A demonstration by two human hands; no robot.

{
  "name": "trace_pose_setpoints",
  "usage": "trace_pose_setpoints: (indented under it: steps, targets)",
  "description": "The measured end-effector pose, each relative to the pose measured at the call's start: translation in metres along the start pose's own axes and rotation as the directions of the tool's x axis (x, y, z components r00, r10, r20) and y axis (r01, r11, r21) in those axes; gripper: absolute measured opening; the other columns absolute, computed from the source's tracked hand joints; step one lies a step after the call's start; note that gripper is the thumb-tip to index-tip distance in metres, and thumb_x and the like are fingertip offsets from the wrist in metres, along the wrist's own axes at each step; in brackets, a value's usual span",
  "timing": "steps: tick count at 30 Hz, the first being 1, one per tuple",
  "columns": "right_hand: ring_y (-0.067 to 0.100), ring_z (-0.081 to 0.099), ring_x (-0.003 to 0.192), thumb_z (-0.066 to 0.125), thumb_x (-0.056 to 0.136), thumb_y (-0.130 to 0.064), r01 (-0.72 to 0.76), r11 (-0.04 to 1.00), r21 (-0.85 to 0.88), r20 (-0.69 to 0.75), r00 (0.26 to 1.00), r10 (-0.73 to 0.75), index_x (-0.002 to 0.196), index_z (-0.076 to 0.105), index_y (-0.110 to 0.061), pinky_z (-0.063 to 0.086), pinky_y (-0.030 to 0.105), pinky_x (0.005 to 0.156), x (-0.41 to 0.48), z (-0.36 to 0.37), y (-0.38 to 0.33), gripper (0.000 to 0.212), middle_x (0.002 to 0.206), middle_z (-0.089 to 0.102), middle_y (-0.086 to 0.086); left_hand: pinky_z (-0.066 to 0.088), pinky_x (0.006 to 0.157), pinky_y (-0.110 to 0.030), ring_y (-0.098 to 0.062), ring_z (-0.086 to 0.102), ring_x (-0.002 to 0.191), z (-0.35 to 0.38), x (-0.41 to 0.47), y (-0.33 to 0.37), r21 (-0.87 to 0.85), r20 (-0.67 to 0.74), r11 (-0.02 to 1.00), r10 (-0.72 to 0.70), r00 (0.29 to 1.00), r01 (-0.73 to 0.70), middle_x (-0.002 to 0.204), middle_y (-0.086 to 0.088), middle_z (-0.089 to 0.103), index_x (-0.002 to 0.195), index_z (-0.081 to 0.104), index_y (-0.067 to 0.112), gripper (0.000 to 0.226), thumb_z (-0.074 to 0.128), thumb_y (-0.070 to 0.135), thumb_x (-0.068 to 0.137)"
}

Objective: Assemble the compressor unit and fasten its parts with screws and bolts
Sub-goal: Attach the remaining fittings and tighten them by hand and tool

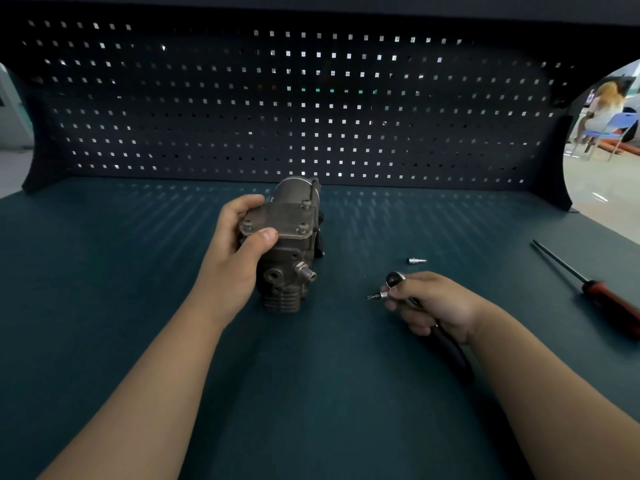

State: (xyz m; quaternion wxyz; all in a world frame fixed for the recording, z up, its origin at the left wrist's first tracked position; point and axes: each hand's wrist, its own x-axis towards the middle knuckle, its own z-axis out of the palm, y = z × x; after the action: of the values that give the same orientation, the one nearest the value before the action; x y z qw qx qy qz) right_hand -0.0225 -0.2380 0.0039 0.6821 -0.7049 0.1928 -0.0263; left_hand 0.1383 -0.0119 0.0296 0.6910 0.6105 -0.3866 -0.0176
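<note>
The left hand (239,244) is covering the left flank of the compressor unit (289,251), so that side is going unseen, and the unit's far end is blurring into the dark pegboard (311,109) behind it. The right hand (429,306) is hiding the middle of the ratchet wrench (394,280); only its round head, a small bit pointing left and a black grip trailing under the wrist are showing. The red-handled screwdriver (602,299) is running out of the picture at the right edge.

A dark teal worktop (138,341) is carrying everything, with light falling through the pegboard holes onto it. Past the right end, a blurred person is sitting on a blue chair (623,124) in a bright room.

The unit is standing at the middle of the worktop, its long axis running from the viewer toward the pegboard, the finned end nearest, the bolted cover plate facing up, and a short port pointing near-right. The left hand is gripping it, thumb on the plate, fingers curling over the far-left edge. The right hand is curling round the wrench, well apart from the unit. A small silver socket (417,261) is lying just beyond that hand.
</note>
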Motion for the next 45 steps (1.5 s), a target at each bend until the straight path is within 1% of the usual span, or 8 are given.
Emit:
trace_pose_setpoints:
  steps: [10,16,25,29,32,35,41,45]
  targets:
    - [0.002,0.026,0.029,0.049,0.071,-0.007,0.031,0.811,0.584,-0.041,0.999,-0.009,0.073,0.052,-0.014,0.023,0.013,0.033,0.008,0.005,0.0,0.008,0.077,0.067,0.0,0.044,0.074,-0.005,0.008,0.06,0.094,-0.003,0.0,-0.001,0.022,0.008,1.0,-0.003,1.0,0.003,0.1,0.03,0.063,0.109,0.056,0.049,0.038,0.058,0.045,0.071]
    - [0.002,0.026,0.027,0.046,0.073,-0.011,0.069,0.798,0.598,-0.059,0.997,-0.042,0.095,0.064,-0.014,0.02,0.012,0.033,0.006,-0.002,0.0,0.029,0.077,0.071,0.002,0.045,0.073,-0.005,0.008,0.06,0.093,-0.003,0.001,-0.001,0.019,0.007,1.0,0.003,1.0,-0.003,0.1,0.03,0.063,0.108,0.056,0.05,0.037,0.057,0.045,0.071]
    - [0.002,0.027,0.025,0.046,0.075,-0.015,0.059,0.824,0.563,-0.012,0.998,-0.063,0.088,0.064,-0.011,0.026,0.012,0.031,0.002,-0.002,-0.001,0.023,0.075,0.071,0.007,0.045,0.073,-0.006,0.01,0.06,0.091,-0.002,0.001,-0.001,0.023,-0.001,1.0,-0.004,1.0,0.004,0.097,0.033,0.062,0.107,0.056,0.05,0.037,0.057,0.045,0.07]
    - [0.005,0.026,0.028,0.052,0.086,-0.013,0.134,0.952,0.276,-0.23,0.971,-0.07,0.085,0.061,-0.014,0.025,0.014,0.032,0.004,-0.017,-0.007,0.009,0.08,0.074,0.01,0.045,0.072,-0.005,0.011,0.06,0.091,-0.003,0.001,-0.002,0.025,-0.006,1.0,-0.002,1.0,0.003,0.097,0.033,0.063,0.106,0.057,0.051,0.036,0.057,0.045,0.07]
    - [0.012,0.03,0.035,0.066,0.083,-0.018,0.235,0.972,0.023,-0.607,0.776,-0.174,0.073,0.063,-0.017,0.025,0.017,0.037,0.001,-0.053,-0.012,0.011,0.071,0.066,0.001,0.045,0.071,-0.005,0.011,0.06,0.09,-0.002,0.001,-0.003,0.015,-0.014,1.0,0.001,1.0,0.0,0.097,0.033,0.063,0.105,0.058,0.05,0.036,0.057,0.044,0.07]
    - [0.018,0.032,0.047,0.068,0.072,-0.02,0.094,0.975,-0.2,-0.773,0.596,-0.216,0.067,0.053,-0.015,0.029,0.028,0.047,-0.006,-0.082,-0.008,0.016,0.052,0.04,0.002,0.045,0.072,-0.006,0.009,0.061,0.091,-0.001,0.001,-0.004,0.005,-0.024,1.0,-0.002,1.0,0.002,0.097,0.031,0.064,0.106,0.058,0.049,0.037,0.057,0.044,0.069]
    - [0.024,0.045,0.053,0.058,0.08,-0.014,-0.373,0.736,-0.565,-0.699,0.69,-0.188,0.067,0.052,-0.003,0.033,0.026,0.05,0.019,-0.079,-0.003,0.018,0.06,0.052,0.008,0.045,0.073,-0.006,0.007,0.062,0.093,0.0,0.001,-0.005,0.004,-0.029,1.0,0.012,1.0,-0.012,0.099,0.029,0.065,0.107,0.059,0.046,0.037,0.057,0.043,0.071]
    - [0.023,0.052,0.064,0.056,0.082,-0.018,-0.491,0.599,-0.633,-0.668,0.737,-0.103,0.075,0.058,-0.007,0.039,0.028,0.056,0.03,-0.075,-0.001,0.013,0.077,0.059,0.01,0.046,0.074,-0.008,0.006,0.062,0.094,-0.002,0.002,-0.007,-0.002,-0.021,1.0,0.012,1.0,-0.012,0.101,0.028,0.065,0.107,0.059,0.047,0.037,0.057,0.043,0.071]
